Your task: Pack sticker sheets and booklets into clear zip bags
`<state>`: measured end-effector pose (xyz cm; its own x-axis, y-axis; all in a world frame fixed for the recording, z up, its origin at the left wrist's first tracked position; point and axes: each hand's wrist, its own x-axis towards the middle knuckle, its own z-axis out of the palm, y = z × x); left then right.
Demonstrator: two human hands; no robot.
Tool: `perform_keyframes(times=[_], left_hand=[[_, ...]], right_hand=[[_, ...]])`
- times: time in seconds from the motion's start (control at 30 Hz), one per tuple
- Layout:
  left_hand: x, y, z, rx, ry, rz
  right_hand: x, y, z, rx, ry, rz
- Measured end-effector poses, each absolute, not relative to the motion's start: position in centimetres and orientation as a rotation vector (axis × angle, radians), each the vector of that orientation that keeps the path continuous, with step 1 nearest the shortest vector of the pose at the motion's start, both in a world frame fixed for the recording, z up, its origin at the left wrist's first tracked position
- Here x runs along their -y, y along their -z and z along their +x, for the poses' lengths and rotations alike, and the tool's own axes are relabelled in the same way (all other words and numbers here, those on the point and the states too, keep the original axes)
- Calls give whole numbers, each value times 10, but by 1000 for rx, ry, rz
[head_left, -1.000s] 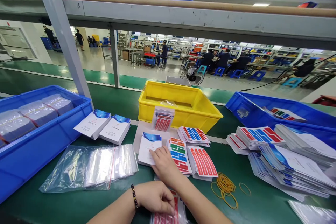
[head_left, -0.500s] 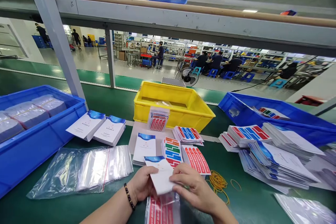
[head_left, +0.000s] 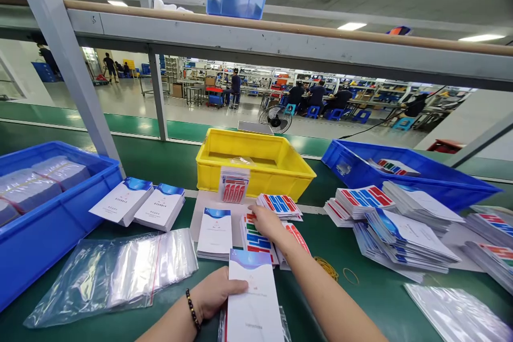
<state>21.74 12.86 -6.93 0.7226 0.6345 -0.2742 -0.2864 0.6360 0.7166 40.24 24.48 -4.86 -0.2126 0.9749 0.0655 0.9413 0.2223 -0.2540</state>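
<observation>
My left hand [head_left: 218, 291] is closed on a white booklet [head_left: 255, 302] with a blue top band, its thumb lying across the front. Below the booklet, the edge of a clear plastic bag [head_left: 285, 326] shows. My right hand [head_left: 267, 223] reaches forward with fingers outstretched onto the far end of a pile of multicoloured sticker sheets [head_left: 256, 243]. Partly under the right forearm lies a pile of red sticker sheets [head_left: 297, 236]. Red-and-blue sheets [head_left: 280, 205] are stacked just beyond that hand. A stack of white booklets [head_left: 215, 231] sits left of the multicoloured pile.
A yellow bin [head_left: 256, 179] stands behind the piles, with a filled clear pouch [head_left: 233, 186] against its front. Blue bins flank the bench at left [head_left: 80, 197] and right [head_left: 441, 184]. Plastic bags [head_left: 136, 270] lie at left; rubber bands [head_left: 326, 268] and more booklet stacks [head_left: 404, 235] at right.
My right hand has left the booklet and moved forward to the multicoloured sheets. The left hand keeps the booklet, which is now nearer me and shows its front. The view has tilted up slightly.
</observation>
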Motion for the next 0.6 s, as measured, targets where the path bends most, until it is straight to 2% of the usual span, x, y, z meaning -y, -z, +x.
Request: perform_keyframes(times=[0.37, 0.6], left_hand=[[-126, 79, 221, -572, -584, 574], [-126, 77, 221, -622, -562, 592]], right_hand=[[-244, 47, 404, 2485, -201, -1678], [-248, 52, 398, 2376, -257, -1710]])
